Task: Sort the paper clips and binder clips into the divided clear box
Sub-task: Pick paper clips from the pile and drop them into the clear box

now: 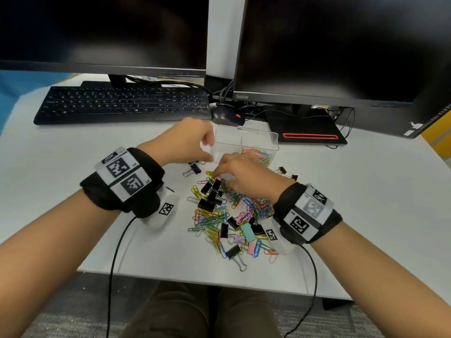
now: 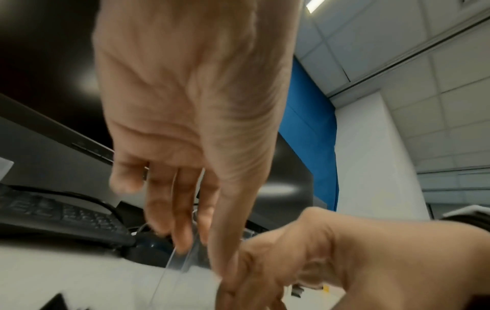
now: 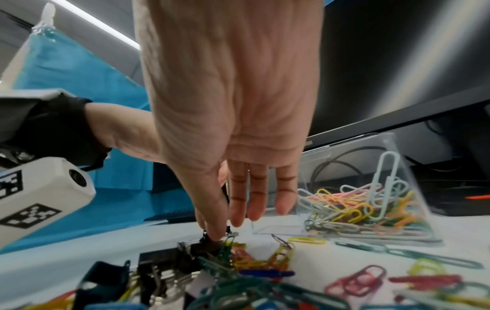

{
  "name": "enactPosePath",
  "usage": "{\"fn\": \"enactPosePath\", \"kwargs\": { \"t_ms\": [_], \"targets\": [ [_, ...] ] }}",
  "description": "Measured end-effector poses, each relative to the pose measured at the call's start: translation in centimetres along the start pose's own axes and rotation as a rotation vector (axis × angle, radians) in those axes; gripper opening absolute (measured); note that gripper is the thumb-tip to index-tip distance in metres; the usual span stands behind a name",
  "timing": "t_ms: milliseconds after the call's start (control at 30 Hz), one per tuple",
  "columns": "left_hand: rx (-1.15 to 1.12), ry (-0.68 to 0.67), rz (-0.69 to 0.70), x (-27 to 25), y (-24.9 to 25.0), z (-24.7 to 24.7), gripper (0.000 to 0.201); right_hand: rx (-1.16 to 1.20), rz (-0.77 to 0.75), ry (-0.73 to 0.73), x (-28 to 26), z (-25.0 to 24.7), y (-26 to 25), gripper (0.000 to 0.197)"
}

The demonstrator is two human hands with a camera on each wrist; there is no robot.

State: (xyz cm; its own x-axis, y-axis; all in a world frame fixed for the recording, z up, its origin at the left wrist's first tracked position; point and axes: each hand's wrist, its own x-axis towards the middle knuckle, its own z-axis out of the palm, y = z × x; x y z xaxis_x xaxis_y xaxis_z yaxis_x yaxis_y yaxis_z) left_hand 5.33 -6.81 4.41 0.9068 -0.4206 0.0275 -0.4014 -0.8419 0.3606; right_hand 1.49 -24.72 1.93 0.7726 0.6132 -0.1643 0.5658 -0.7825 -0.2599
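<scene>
A clear divided box point(image 1: 258, 131) stands behind a loose pile of coloured paper clips and binder clips point(image 1: 219, 215). Its right compartment holds coloured paper clips point(image 1: 257, 154) point(image 3: 358, 209); the left compartment looks empty. My right hand point(image 1: 217, 176) reaches down into the far end of the pile. Its thumb and forefinger point(image 3: 216, 237) pinch a black binder clip point(image 3: 204, 246), and its other fingers are straight. My left hand point(image 1: 208, 150) is at the box's left wall point(image 2: 183, 260) with fingers straight; whether it touches the wall is unclear.
A black keyboard point(image 1: 122, 103) and a mouse point(image 1: 227, 115) lie behind the box, under two dark monitors. A monitor base point(image 1: 305, 130) sits to the back right. Stray binder clips point(image 1: 285, 173) lie right of the box, another point(image 1: 192, 169) on its left. Wrist cables hang over the desk's front edge.
</scene>
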Motion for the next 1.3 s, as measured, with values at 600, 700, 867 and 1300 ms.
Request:
{"fn": "enactPosePath", "kwargs": {
  "t_ms": [600,700,867,1300],
  "targets": [
    [0.061,-0.39,0.101,-1.3,0.6,3.6,0.021,0.359,0.218,0.177,-0.9,-0.5,2.3,0.018],
    [0.001,-0.35,0.109,-1.2,0.5,3.4,0.018,0.62,0.266,0.324,-1.7,-0.9,3.0,0.02],
    [-0.238,-0.143,0.054,-0.9,0.3,2.0,0.01,0.968,0.388,0.426,-2.5,-0.9,3.1,0.016],
    [-0.07,0.013,-0.216,-0.6,-2.6,1.4,0.01,0.523,0.705,0.589,-5.8,-1.4,9.5,0.018]
  ]
}}
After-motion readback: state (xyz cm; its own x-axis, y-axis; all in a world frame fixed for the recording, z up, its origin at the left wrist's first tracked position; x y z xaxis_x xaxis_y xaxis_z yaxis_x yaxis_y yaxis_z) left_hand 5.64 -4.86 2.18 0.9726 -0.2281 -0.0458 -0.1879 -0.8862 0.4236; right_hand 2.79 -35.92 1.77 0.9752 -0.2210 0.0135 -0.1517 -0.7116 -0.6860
